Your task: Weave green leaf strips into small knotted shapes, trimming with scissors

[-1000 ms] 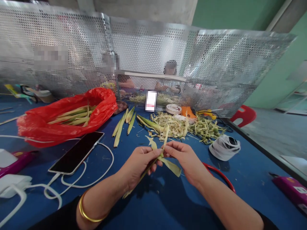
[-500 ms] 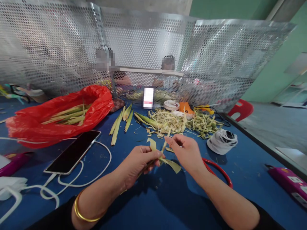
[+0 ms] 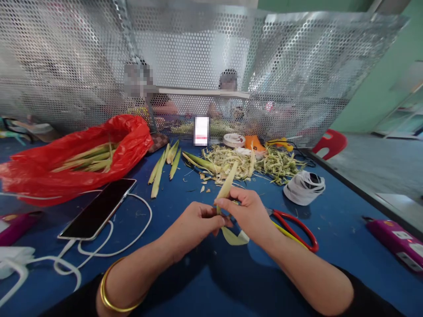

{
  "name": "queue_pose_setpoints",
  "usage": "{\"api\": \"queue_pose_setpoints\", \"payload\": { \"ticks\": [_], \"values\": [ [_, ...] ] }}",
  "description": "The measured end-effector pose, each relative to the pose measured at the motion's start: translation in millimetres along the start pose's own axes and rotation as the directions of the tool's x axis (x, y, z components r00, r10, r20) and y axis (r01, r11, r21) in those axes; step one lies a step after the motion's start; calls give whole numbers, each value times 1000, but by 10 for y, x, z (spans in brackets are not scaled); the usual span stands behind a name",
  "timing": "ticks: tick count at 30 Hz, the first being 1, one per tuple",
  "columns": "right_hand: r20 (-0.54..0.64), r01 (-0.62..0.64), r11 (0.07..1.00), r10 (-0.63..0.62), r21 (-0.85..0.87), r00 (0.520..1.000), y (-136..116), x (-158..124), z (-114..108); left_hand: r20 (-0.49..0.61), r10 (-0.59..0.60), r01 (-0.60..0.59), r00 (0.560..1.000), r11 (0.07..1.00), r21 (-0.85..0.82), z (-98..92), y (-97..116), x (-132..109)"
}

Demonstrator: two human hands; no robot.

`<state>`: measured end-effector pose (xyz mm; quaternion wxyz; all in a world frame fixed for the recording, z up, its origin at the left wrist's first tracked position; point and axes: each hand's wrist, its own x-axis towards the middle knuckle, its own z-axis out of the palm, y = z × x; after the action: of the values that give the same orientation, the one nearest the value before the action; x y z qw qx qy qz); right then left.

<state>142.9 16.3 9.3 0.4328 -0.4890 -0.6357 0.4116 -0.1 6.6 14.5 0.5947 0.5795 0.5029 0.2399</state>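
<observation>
My left hand is closed, thumb against fingertips, on the lower end of a pale green husk leaf. My right hand pinches the same husk leaf a little higher, and its pointed tip rises up and away from me. A folded flap of husk hangs below the fingers. Just right of my right hand lie red-handled scissors, with their blades partly hidden by the hand. A yellow strip runs alongside under my forearm.
Ahead are a pile of shredded husk and loose husk leaves. At left stand a red plastic bag of husks and a phone with white cables. A white ribbon roll and purple device lie right. A perforated screen closes the back.
The husk leaf now stands upright with its broad face showing. My right hand has come lower and left, against my left hand. More of the scissors and yellow strip shows.
</observation>
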Motion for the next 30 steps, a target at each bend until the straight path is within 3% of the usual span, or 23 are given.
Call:
{"api": "queue_pose_setpoints", "payload": {
  "ticks": [6, 14, 15, 17, 20, 22, 26, 30],
  "values": [
    [-68, -60, 998, 60, 2, 996, 62, -3, 14, 57, 32, -34, 998, 999, 39, -36, -15, -6],
    [-83, -26, 1000, 25, -12, 996, 65, -5, 23, 184, 42, -33, 982, 998, -51, -38, -44, 10],
    [-35, -36, 998, 38, 45, 999, 50, 1, -1, 195, 32, -18, 980, 997, -74, -39, -41, 10],
    [176, -101, 975, 66, 196, 982, 20, 19, -73, 208, 5, 20, 978, 993, -119, -42, -39, 11],
    [498, -227, 917, 37, 327, 866, -8, 53, -200, 236, -18, 57, 972, 985, -162, -49, -45, 8],
    [552, -245, 908, 18, 339, 834, -8, 73, -254, 264, -7, 53, 964, 984, -168, -52, -54, 2],
    [468, -158, 963, 38, 219, 883, 24, 100, -235, 271, 17, 19, 962, 992, -129, -51, -67, -3],
    [320, -45, 997, 22, 64, 947, 52, 100, -154, 161, 0, 21, 987, 991, -129, -37, -73, 9]
  ]
}}
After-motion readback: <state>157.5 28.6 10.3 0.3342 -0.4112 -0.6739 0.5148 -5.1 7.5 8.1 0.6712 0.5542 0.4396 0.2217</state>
